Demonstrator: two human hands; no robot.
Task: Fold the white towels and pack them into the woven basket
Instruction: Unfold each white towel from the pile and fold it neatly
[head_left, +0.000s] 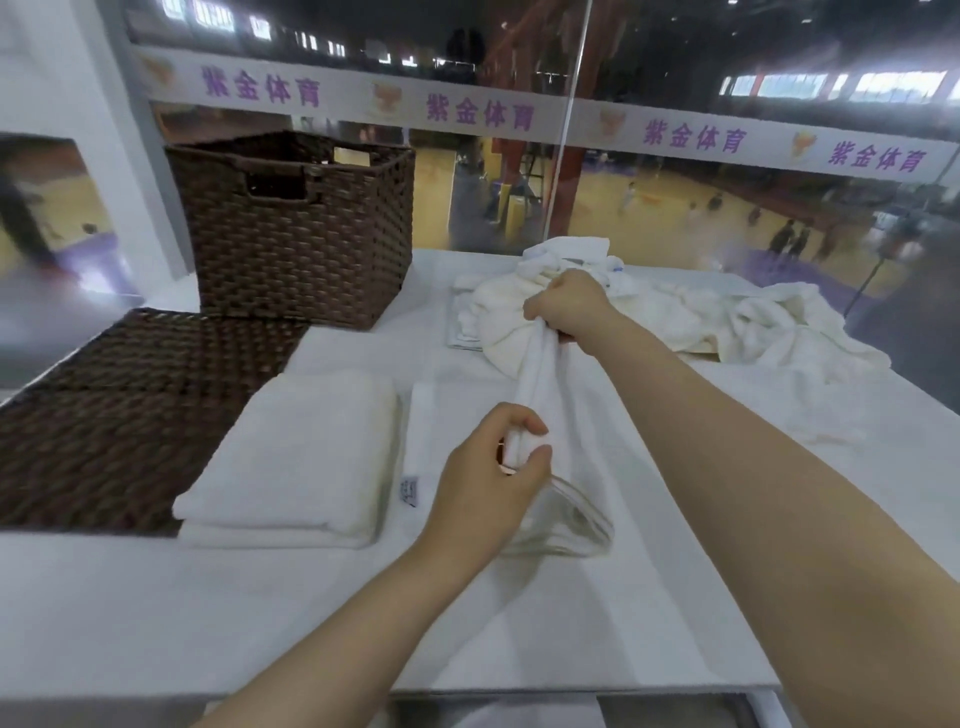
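White towel (540, 384) is stretching bunched from centre frame toward the crumpled towel pile (727, 322) at right. Folded towels (306, 457) are sitting stacked left of centre. Dark woven basket (296, 228) is standing upright, upper left.

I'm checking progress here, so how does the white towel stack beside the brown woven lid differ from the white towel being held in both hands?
The folded white towel stack lies flat and squared; the bunched white towel is stretched into a rope. The stack rests untouched partly on the flat brown woven lid; the bunched one is gripped by the left hand and right hand. The stack sits apart from the loose towel pile; the held towel trails from it. Both are white terry cloth, outside the brown woven basket.
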